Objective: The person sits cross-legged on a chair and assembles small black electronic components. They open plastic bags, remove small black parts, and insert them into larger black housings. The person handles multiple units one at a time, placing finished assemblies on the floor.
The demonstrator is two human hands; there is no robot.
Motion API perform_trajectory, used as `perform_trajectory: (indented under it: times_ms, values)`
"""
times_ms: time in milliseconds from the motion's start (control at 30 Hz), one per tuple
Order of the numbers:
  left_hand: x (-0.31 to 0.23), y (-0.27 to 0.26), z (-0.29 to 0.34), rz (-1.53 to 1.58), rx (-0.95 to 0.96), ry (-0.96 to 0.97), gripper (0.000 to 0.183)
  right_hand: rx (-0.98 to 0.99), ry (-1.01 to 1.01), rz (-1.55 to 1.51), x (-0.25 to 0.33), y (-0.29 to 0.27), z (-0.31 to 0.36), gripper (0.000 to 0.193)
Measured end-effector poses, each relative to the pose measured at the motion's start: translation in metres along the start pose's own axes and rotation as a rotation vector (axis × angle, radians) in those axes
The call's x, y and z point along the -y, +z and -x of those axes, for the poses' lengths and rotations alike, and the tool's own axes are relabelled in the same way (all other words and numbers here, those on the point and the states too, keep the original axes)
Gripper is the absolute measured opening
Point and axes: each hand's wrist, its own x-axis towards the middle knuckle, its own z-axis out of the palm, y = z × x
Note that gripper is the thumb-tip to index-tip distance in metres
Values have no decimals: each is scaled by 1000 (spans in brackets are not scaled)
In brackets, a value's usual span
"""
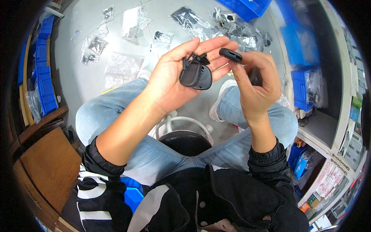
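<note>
My left hand [170,79] is held palm up over my knees, its fingers stretched out. Several black plastic parts lie on that palm: a rounded, shell-like piece [196,76] and a small bracket-like piece [199,58] at its upper edge. Between thumb and forefinger, my right hand [258,79] pinches a small black oval plastic piece [230,55] with a slot in its face. This oval piece is just to the right of the left hand's fingers, in front of their tips. The exact kind of these parts cannot be made out.
Clear plastic bags with small parts [94,48] lie on the grey floor, and bags with black items [193,23] lie farther off. Blue bins [46,91] line the left side. On the right stands a shelf [319,129] with blue bins. A black round stool seat [185,143] is between my legs.
</note>
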Motion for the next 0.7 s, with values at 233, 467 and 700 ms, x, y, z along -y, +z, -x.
perform_trajectory:
  times_ms: [233, 467, 700]
  values:
    - [2, 4, 1, -84, -17, 2, 50, 13, 8, 27, 3, 0, -1, 18]
    - [2, 4, 1, -108, -31, 12, 50, 37, 11, 49, 4, -1, -1, 19]
    - [1, 3, 1, -170, -27, 17, 50, 53, -54, 78, 3, -1, 0, 21]
